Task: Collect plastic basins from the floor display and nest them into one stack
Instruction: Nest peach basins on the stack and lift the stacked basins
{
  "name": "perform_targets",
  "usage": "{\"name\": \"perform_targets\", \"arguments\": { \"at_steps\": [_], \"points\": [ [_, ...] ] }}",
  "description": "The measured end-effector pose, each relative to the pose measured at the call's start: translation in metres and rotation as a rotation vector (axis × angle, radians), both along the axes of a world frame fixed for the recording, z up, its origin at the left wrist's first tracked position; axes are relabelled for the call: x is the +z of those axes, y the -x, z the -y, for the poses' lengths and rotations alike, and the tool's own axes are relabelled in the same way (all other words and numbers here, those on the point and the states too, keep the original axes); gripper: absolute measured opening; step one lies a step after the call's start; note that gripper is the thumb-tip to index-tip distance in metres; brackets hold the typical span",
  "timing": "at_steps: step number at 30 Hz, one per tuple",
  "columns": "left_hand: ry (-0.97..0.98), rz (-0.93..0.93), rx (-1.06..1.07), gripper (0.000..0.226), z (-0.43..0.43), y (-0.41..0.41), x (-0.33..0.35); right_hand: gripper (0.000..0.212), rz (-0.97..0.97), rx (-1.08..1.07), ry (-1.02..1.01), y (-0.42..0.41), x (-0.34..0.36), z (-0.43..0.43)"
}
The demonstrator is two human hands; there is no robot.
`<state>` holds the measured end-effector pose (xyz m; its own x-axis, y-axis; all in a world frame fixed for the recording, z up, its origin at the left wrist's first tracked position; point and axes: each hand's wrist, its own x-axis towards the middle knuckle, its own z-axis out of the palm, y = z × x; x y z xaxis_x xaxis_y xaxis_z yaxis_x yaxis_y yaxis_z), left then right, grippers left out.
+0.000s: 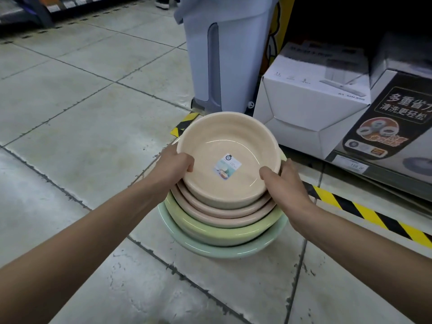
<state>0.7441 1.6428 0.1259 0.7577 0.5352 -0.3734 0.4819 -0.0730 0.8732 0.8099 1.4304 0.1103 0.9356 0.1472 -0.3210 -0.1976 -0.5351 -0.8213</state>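
Both hands, left hand and right hand, clamp the peach basin's rim, tilted above the floor stack; level it, centre it, then lower evenly

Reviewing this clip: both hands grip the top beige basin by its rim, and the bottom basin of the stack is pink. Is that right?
Not quite. In the head view the bottom basin is pale mint green, not pink. The rest holds: the left hand and right hand grip the top beige basin by its rim.
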Motion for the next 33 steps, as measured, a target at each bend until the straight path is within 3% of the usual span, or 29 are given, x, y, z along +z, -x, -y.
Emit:
{"name": "perform_targets", "arguments": {
  "at_steps": [5, 8, 10, 12, 15, 17, 22, 33],
  "points": [
    [-0.06, 0.051, -0.017, 0.052, -0.008, -0.003, -0.015, 0.046, 0.02, 0.005, -0.1, -0.005, -0.007, 0.003],
    [-0.034, 0.048, 0.022, 0.053, -0.02, -0.005, -0.018, 0.049, -0.007, -0.131, -0.256, -0.021, -0.006, 0.012],
    [-0.008, 0.078, 0.049, 0.035, -0.029, -0.004, -0.02, 0.035, -0.019, -0.191, -0.291, -0.033, -0.009, 0.022],
    [0.019, 0.062, 0.057, 0.028, -0.036, 0.002, -0.027, 0.037, -0.056, -0.207, -0.266, -0.039, -0.019, 0.029],
    [0.06, -0.032, 0.035, 0.061, -0.042, 0.011, -0.048, 0.06, -0.129, -0.208, -0.234, -0.036, -0.044, 0.037],
    [0.068, -0.041, 0.052, 0.07, -0.047, 0.013, -0.062, 0.061, -0.158, -0.156, -0.239, -0.032, -0.057, 0.037],
    [0.087, 0.031, 0.041, 0.058, -0.046, 0.014, -0.07, 0.043, -0.174, -0.132, -0.328, -0.028, -0.065, 0.03],
    [0.197, 0.162, 0.095, 0.045, -0.053, 0.009, -0.087, 0.044, -0.131, -0.094, -0.426, -0.047, -0.075, 0.023]
  ]
}}
